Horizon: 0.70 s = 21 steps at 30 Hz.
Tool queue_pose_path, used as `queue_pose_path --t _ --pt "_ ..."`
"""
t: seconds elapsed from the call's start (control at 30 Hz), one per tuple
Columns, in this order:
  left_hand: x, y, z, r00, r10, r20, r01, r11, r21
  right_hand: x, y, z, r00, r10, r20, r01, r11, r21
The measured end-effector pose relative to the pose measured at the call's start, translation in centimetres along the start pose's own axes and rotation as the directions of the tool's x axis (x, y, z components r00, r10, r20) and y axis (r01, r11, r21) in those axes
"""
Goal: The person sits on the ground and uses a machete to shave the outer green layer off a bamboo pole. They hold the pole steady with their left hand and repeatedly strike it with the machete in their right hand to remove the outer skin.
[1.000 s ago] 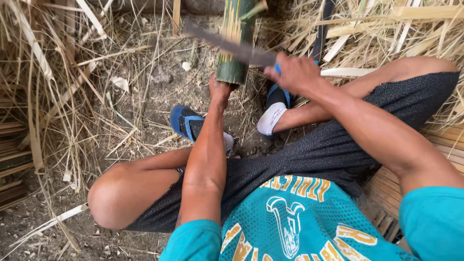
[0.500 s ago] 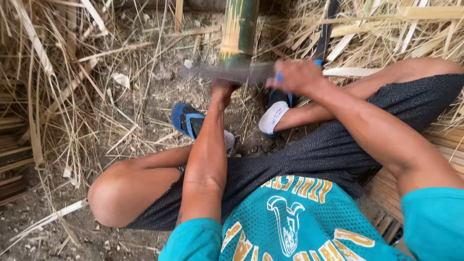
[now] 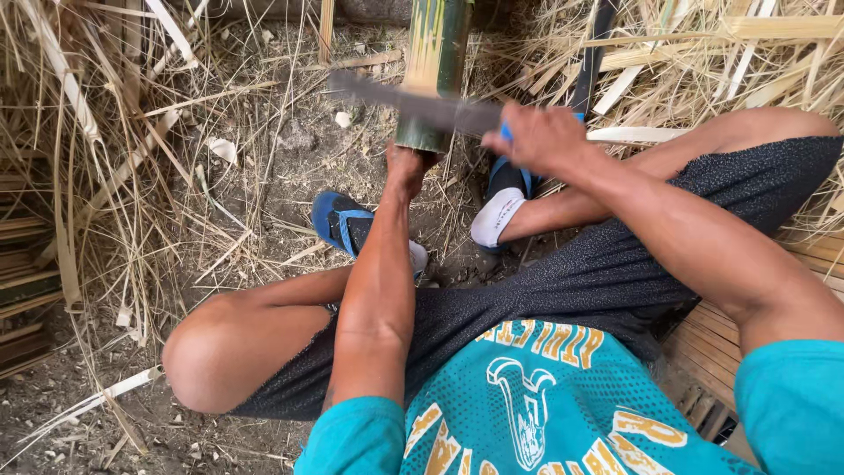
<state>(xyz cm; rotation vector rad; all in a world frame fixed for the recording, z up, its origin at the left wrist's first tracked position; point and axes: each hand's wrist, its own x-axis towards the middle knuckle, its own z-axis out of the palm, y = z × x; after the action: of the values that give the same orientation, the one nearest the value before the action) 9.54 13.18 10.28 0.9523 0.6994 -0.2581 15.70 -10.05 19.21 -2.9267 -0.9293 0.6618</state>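
A thick green bamboo pole [image 3: 432, 62] stands on end between my feet, running up out of the frame. My left hand [image 3: 407, 165] grips its lower cut end from below. My right hand [image 3: 538, 138] is shut on the blue handle of a long flat blade [image 3: 413, 104]. The blade lies level across the front of the pole just above its lower end, with its tip pointing left. It is blurred with motion.
Dry bamboo strips and shavings [image 3: 105, 149] pile up at the left and top right. Bare dirt [image 3: 281, 149] lies in the middle. My feet wear blue sandals [image 3: 343, 224]. Flat bamboo slats [image 3: 791, 264] lie under my right side.
The blade has come down from a raised slant to lie level across the pole's lower end. My right hand dropped with it. My left hand kept its hold.
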Motion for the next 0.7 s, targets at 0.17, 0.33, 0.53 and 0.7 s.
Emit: queue_pose_path --t 0.17,0.33,0.53,0.7 --pt "1.0 -0.3 -0.4 0.994 0.063 0.087 -0.054 0.994 -0.095 -0.9 -1.0 1.8 0.996 0.05 0.076 -0.05 0.999 -0.013" --pt "0.7 -0.9 -0.4 0.998 -0.018 0.056 0.026 0.989 -0.144 -0.8 0.9 0.6 0.99 -0.008 0.142 0.009 1.0 -0.005" --pt "0.1 -1.0 -0.5 0.997 -0.069 0.029 0.071 0.995 -0.074 -0.6 1.3 0.3 0.991 0.134 0.004 -0.134 0.985 0.105" --pt "0.3 -0.7 -0.6 0.983 -0.168 0.078 0.182 0.951 -0.249 0.0 1.8 -0.5 0.994 -0.005 0.111 0.01 0.999 -0.044"
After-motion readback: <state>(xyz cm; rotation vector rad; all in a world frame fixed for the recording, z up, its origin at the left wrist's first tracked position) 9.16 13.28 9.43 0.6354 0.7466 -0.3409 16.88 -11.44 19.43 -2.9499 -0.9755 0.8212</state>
